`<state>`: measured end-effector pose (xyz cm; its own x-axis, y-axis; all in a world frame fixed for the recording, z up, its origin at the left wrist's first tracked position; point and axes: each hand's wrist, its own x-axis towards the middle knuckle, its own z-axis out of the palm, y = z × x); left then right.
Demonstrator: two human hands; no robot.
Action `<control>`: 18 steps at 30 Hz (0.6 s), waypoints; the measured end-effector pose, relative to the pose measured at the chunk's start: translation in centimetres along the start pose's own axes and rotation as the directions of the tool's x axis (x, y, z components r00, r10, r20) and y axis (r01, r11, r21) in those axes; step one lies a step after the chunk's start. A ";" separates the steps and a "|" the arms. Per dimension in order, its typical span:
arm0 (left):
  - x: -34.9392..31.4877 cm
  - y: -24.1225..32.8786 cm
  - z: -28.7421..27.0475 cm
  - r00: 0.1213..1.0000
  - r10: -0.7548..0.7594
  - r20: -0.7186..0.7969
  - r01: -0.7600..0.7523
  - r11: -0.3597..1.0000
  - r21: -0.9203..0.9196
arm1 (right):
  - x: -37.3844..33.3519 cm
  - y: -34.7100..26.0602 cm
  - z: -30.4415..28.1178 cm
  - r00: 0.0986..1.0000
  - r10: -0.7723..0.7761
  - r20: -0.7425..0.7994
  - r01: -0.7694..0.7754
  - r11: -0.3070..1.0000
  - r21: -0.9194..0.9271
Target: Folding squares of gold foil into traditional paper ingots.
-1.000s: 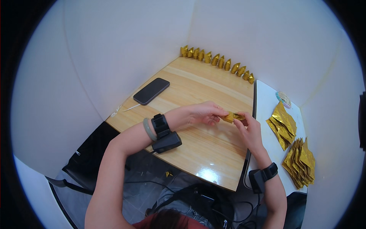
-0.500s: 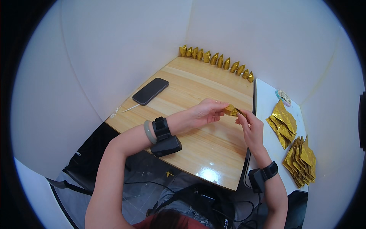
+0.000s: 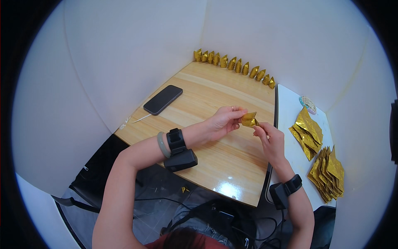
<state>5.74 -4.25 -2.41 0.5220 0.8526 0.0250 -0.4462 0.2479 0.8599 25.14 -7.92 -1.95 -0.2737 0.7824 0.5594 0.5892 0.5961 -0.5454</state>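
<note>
A small folded piece of gold foil paper [image 3: 249,119] is held up over the right part of the wooden table [image 3: 207,91]. My left hand [image 3: 226,122] pinches its left end between thumb and fingers. At the lower right end, the fingertips of my right hand [image 3: 269,141] are closed on the foil. Its pointed upper edge stands up between the hands. Along the table's back edge stands a row of several folded gold foil pieces [image 3: 232,63], upright with pointed tops.
On the white side table [image 3: 288,106] at right lie two stacks of gold foil sheets, one farther [image 3: 306,130] and one nearer [image 3: 327,174], and a woven round object [image 3: 307,104]. A dark phone [image 3: 163,99] with a white cable [image 3: 142,118] lies at left. A gold scrap [image 3: 183,189] is on the floor.
The folded foil has turned in my fingers and now shows a broader face with a raised point. My right hand has shifted slightly down and left at its fingertips.
</note>
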 end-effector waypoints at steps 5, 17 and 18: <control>-0.2 0.0 0.9 0.999 0.035 0.032 -0.032 0.995 -0.091 | 0.4 -1.0 0.0 0.981 -0.118 -0.153 0.119 0.993 -0.001; 0.0 -0.5 0.6 0.997 -0.026 0.070 0.031 0.996 -0.078 | 0.3 -1.3 -0.4 0.943 -0.309 -0.122 0.307 0.951 -0.032; 0.0 -0.5 0.4 0.997 -0.025 0.070 0.031 0.996 -0.078 | 0.3 -1.0 -0.3 0.989 -0.150 -0.018 0.150 0.972 0.180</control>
<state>6.25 -4.52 -2.66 0.5824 0.8120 0.0386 -0.4854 0.3093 0.8177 24.72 -8.33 -1.11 -0.3454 0.6812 0.6455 0.3947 0.7295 -0.5586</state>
